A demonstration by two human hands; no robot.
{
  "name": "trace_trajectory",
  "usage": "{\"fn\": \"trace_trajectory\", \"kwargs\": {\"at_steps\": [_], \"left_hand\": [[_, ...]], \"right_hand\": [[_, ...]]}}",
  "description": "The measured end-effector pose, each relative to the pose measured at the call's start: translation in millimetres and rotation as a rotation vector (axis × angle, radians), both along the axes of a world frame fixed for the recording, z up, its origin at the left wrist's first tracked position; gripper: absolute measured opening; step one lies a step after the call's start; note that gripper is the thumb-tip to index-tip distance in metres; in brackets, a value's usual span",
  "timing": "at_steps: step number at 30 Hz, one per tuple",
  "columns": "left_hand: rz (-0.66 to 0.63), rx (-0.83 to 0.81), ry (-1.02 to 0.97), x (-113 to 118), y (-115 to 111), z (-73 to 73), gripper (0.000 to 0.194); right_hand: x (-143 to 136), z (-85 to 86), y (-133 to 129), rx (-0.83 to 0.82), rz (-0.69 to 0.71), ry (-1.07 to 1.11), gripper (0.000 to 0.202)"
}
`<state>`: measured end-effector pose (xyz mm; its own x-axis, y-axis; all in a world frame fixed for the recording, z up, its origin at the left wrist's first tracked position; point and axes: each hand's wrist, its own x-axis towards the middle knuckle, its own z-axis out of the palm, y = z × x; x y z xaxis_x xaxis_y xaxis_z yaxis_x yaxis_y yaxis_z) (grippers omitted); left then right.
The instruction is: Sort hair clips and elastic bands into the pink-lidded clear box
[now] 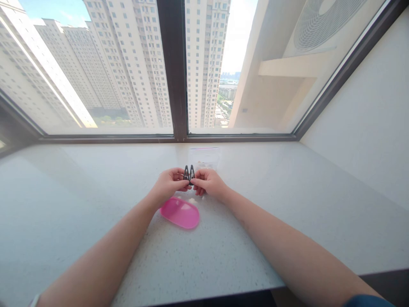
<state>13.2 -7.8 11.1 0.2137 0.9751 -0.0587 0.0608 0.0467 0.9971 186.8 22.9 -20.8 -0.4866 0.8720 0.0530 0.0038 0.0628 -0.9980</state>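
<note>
Two dark snap hair clips stand upright side by side between my hands, above the pale counter. My left hand [174, 182] pinches the left hair clip [186, 171] between thumb and fingers. The right hair clip [192, 170] is gripped by my right hand [207, 182], its thumb across the lower end. The clips' lower ends are partly covered by my thumbs. Just below my left hand lies a pink oval tray [180, 215]. A few small whitish pieces [192, 200] lie on the counter beyond the tray, under my hands.
Behind my right hand lies a clear zip bag [206, 155] with small pale bits inside. The speckled counter [79, 204] runs back to a dark window frame [179, 138]. A white wall [367, 119] stands at the right.
</note>
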Motion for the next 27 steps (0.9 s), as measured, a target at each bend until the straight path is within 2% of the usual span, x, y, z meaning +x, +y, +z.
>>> {"fn": "trace_trajectory", "kwargs": {"at_steps": [27], "left_hand": [[-0.028,-0.007,0.033,-1.7,-2.2,1.9,0.029]], "right_hand": [[0.0,-1.7,1.2,0.02,-0.001,-0.032,0.023]]}}
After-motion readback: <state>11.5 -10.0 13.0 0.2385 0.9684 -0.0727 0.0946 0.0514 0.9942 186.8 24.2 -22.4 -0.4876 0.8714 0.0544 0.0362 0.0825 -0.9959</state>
